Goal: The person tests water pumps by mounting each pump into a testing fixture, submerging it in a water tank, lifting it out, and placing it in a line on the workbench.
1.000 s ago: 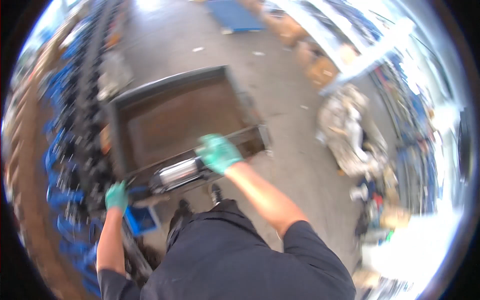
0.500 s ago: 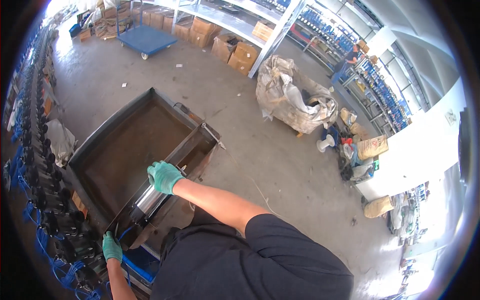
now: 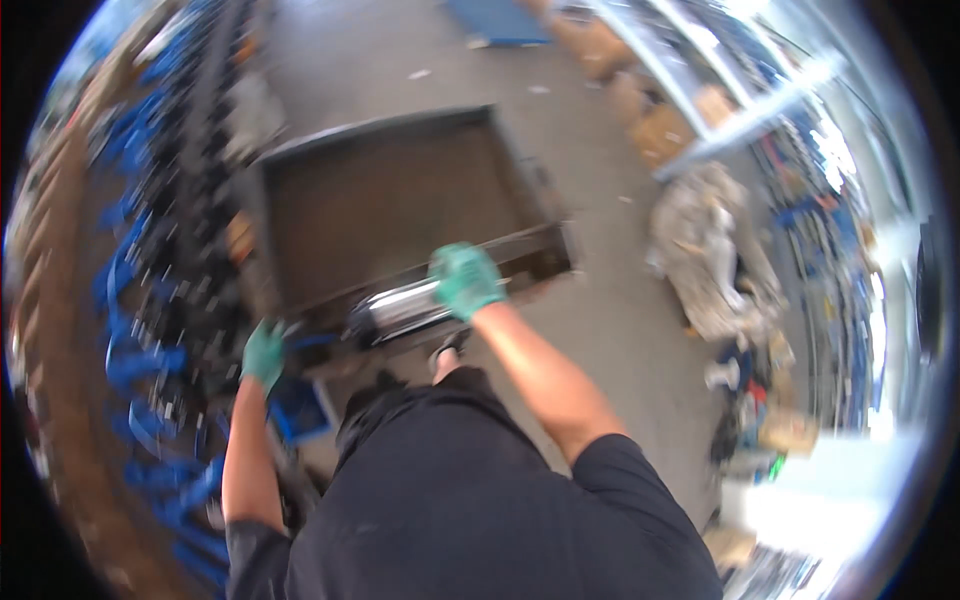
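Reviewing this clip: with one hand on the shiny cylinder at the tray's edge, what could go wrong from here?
The right hand seems to rest on top of the shiny metal cylinder rather than wrap it, so it might roll or slip off the dark tray. The left hand is among cluttered blue parts, where it could snag.

Single view, head-worn fisheye, looks steeply down from above person's own torso. Landmark: dark metal tray cart (image 3: 390,205) at centre frame, just ahead of body. Camera sits high over cart, moderately near; both forearms enter from lower edge, hands reaching cart's near edge. Left of cart: blurred blue racks (image 3: 140,300). Right of cart: concrete floor (image 3: 610,330), then shelving (image 3: 720,110) bent along rim. Strong motion blur. No second view.
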